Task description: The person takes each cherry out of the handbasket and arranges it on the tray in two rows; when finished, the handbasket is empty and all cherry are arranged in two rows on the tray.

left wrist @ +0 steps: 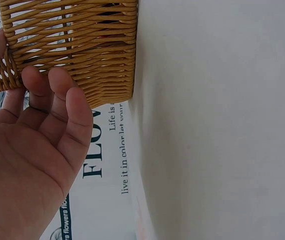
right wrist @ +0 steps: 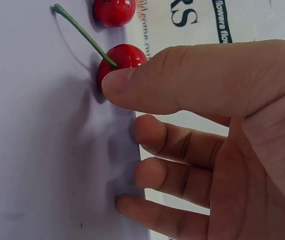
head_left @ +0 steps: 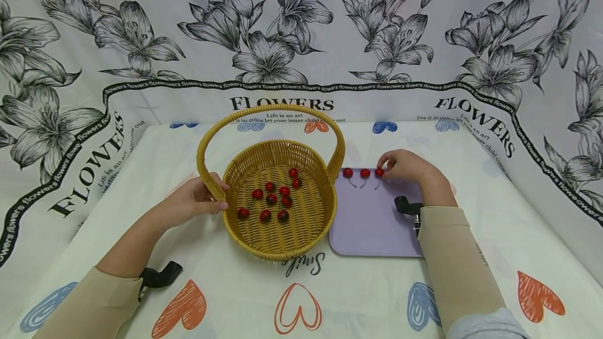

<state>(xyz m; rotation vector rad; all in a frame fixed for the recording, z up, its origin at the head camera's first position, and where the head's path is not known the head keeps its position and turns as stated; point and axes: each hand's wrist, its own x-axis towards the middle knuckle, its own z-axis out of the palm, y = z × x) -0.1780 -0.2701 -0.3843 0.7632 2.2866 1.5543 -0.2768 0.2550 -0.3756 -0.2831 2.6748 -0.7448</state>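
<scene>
**Hands at the basket and the cherry row**

Nearest me, my two sleeved forearms run in from the bottom edge, each wearing a black wrist mount. My left hand (head_left: 198, 200) rests against the wicker basket (head_left: 264, 242) where the handle meets the rim, fingers relaxed against the weave, not clamped. My right hand (head_left: 407, 167) pinches the rightmost cherry (head_left: 379, 172) of three lined along the far edge of the purple tray (head_left: 372, 224), which sits just beside the basket. In the right wrist view my thumb covers part of that cherry; the forefinger behind it is hidden. About ten cherries lie in the basket. Everything stands on a white cloth (head_left: 377, 297) printed with hearts; beyond hangs a flower-printed backdrop (head_left: 301, 30) lettered "FLOWERS".
</scene>
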